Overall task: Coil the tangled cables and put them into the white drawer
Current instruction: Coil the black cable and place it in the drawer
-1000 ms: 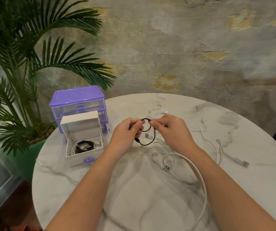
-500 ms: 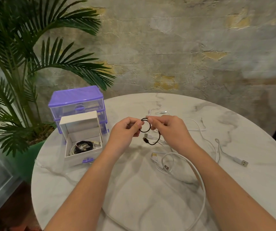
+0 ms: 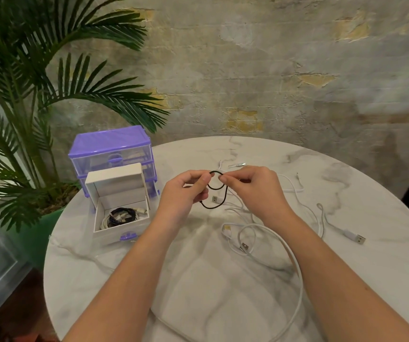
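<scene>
A short black cable [image 3: 217, 193] hangs in small loops above the round marble table [image 3: 198, 287]. My left hand [image 3: 182, 193] pinches its top loop from the left, and my right hand [image 3: 257, 191] pinches the same loop from the right. Its silver USB plug [image 3: 215, 199] dangles below. The white drawer [image 3: 120, 211] stands pulled out to the left, with coiled black and white cables [image 3: 120, 215] inside. Tangled white cables [image 3: 260, 243] lie on the table under and right of my hands.
A purple drawer unit [image 3: 112, 154] stands behind the white drawer. A palm plant in a green pot [image 3: 18, 134] fills the left side. A white cable with a USB plug [image 3: 355, 237] lies at the right. A thick white cable [image 3: 294, 292] loops toward the front edge.
Both hands have drawn the black cable into a tighter small loop at the top; the hanging lower loop and plug shifted slightly to the right.
</scene>
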A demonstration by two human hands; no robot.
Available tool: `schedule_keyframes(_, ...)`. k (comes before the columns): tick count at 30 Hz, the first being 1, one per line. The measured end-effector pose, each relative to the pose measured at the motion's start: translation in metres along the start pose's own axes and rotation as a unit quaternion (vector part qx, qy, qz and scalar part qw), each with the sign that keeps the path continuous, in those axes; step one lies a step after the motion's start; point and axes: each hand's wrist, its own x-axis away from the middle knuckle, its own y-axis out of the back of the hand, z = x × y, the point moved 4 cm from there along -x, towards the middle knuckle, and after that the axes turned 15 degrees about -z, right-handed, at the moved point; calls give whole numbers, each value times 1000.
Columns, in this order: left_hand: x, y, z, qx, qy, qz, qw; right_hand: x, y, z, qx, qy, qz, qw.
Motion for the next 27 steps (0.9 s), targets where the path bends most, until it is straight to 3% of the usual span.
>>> schedule_keyframes(3,-1,5,-3,-51,-21,-26,998,3,1,2,28,13,-6,999)
schedule_keyframes(5,-3,8,-1,-31,23,-31,999,3,1,2,60,32,-4,998)
schedule_keyframes(8,-1,7,0,78,134,27,988,4,0,2,106,69,-2,992)
schedule_keyframes(10,2,4,-1,90,160,71,980,4,1,3,89,51,-9,995)
schedule_keyframes(17,4,7,-2,47,146,97,983,2,-2,-4,-57,-98,23,993)
schedule_keyframes(27,-1,9,5,49,162,28,985,6,-9,-1,-73,-94,63,991)
